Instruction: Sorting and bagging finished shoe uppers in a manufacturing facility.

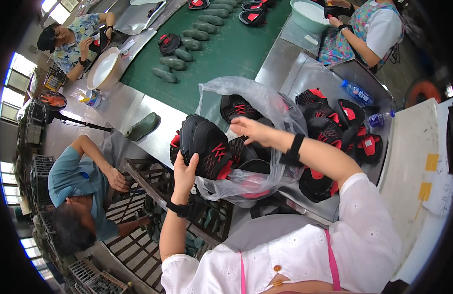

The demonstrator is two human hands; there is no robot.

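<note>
My left hand (186, 171) grips a black shoe upper (202, 139) with red stitching, thumb across its near side, and raises it at the left side of a clear plastic bag (221, 84). Behind it shows part of another black and red piece, mostly hidden. More black uppers (237, 107) with red linings lie inside the bag. Above the bag's mouth, my right hand (256, 131) is open, fingers stretched toward the held upper and holding nothing. Both of my wrists wear black bands.
A green belt (236, 59) carries rows of green shoe lasts (173, 62). Loose uppers (324, 115) and bottles (357, 93) fill the metal tray at right. One last (142, 126) lies on the metal edge. A person (84, 191) bends beside a rack (138, 235); two others sit beyond, near basins (308, 14).
</note>
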